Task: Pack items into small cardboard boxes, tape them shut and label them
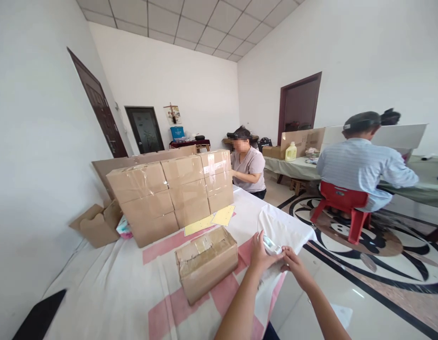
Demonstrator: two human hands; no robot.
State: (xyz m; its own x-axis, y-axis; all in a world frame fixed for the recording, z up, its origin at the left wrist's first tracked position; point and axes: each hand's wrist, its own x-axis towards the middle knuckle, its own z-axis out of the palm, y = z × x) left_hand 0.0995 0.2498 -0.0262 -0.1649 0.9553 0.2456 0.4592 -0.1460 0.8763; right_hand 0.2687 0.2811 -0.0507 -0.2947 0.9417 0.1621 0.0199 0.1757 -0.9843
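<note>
Near the right edge of the table, my left hand (260,256) is closed around a small white object with a pale green-blue face (271,244); its exact kind is too small to make out. My right hand (294,262) has its fingers pinched together at the object's near right end. Under and behind both hands lies a crumpled white cloth or plastic sheet (281,227). To the left of my hands a taped cardboard box (208,269) rests on the pink-and-white tablecloth (158,264).
Stacked taped cartons (171,193) form a wall across the table, with yellow paper sheets (223,215) before it. An open carton (98,226) sits at left. One person (252,163) sits beyond the stack; another (360,160) sits on a red chair (342,196) at right.
</note>
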